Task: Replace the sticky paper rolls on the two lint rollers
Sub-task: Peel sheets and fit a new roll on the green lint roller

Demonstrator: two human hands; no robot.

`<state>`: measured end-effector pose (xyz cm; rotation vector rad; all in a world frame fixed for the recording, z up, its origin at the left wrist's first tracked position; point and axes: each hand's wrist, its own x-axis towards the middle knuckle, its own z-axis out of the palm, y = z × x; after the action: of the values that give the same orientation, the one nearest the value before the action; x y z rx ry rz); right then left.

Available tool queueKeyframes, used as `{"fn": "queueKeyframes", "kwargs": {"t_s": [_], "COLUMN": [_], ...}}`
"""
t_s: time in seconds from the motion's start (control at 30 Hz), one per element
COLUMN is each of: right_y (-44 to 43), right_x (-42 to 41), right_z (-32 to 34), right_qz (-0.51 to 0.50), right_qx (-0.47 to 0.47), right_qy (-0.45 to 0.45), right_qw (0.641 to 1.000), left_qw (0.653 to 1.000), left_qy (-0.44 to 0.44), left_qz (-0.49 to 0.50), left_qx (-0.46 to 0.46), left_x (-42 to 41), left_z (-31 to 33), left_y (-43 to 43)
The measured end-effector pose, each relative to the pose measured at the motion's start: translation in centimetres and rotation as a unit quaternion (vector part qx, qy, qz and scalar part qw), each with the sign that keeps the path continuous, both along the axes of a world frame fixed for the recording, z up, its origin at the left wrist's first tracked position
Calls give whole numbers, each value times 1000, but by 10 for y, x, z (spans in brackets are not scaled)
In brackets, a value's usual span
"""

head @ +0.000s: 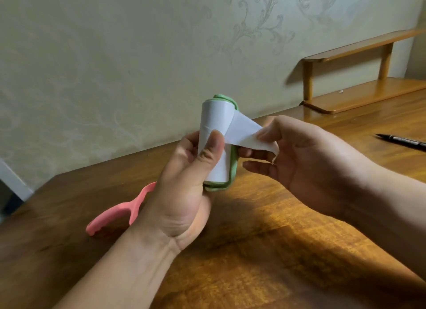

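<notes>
The wooden worktop [265, 228] is filling the lower frame, running back to a pale patterned wall [115, 55], with a small wooden shelf [359, 78] sitting at its far right corner. The left hand [184, 193] is holding the green lint roller [231, 170] upright above the worktop, its grip wrapping the frame and its thumb pressing on the white sticky paper roll [215, 129]. The right hand [306, 156] is pinching a loose peeled sheet [246, 133], its grip narrow on the paper's end. A pink lint roller handle [119, 210] is lying flat at left, partly behind the left wrist. A black pen [402, 141] is resting at far right.
</notes>
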<state>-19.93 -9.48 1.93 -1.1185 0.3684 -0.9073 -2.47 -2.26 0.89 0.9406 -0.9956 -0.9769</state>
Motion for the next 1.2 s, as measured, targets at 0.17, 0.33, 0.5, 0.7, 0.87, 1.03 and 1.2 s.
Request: {"fn": "queueKeyframes", "kwargs": {"t_s": [0.17,0.33,0.5,0.7,0.87,1.03,1.2], "right_y": [-2,1,5,5,9,7,0], "right_x": [0,3,1,1,5,6,5], "right_z": [0,-3,1,0,-1,-5,-8], "right_qz": [-5,-26,-30,-39,-50,-52,-14], "right_qx": [-52,-140,-167,-171,-195,-178,-103], "right_qy": [21,49,60,75,91,101,74], "right_qw": [998,989,984,982,975,977,992], "left_qw": [1000,998,997,999,996,988,987], "left_qy": [12,-43,-48,-33,-13,5,24], "left_qz": [-4,33,55,39,82,148,158], "left_qx": [5,16,10,20,-12,-32,-34], "left_x": [6,5,1,2,-6,-4,3], "left_z": [-6,-8,-10,-11,-14,-13,-13], "left_y": [-1,0,-2,-1,1,-4,-6]}}
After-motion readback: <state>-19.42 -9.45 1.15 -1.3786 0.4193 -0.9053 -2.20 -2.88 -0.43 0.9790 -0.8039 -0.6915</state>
